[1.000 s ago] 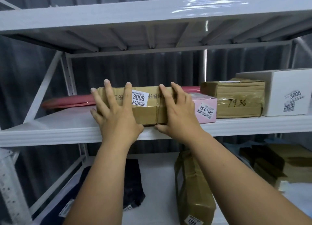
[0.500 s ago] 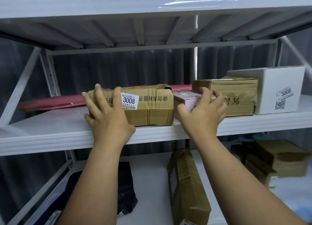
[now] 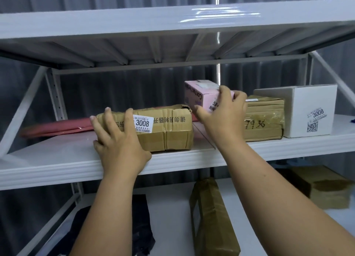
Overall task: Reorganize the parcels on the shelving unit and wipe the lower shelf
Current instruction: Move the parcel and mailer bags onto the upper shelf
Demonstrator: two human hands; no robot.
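Observation:
A long brown cardboard parcel (image 3: 169,129) with a "3008" label lies on the middle shelf (image 3: 57,159). My left hand (image 3: 119,140) rests flat against its left front, fingers spread over the top edge. My right hand (image 3: 221,117) grips a small pink box (image 3: 199,94), held tilted in the air above the shelf, just right of the brown parcel. Right of it sit a taped brown parcel (image 3: 265,121) and a white box (image 3: 311,111).
A flat red envelope (image 3: 57,127) lies behind the brown parcel at the left. On the lower shelf (image 3: 169,207) are a black bag (image 3: 142,227), an upright taped brown parcel (image 3: 213,217) and another brown parcel (image 3: 326,188). The upper shelf (image 3: 172,23) hangs close overhead.
My right hand left the brown parcel, closed on the pink box and lifted it off the shelf. My left hand stayed on the brown parcel.

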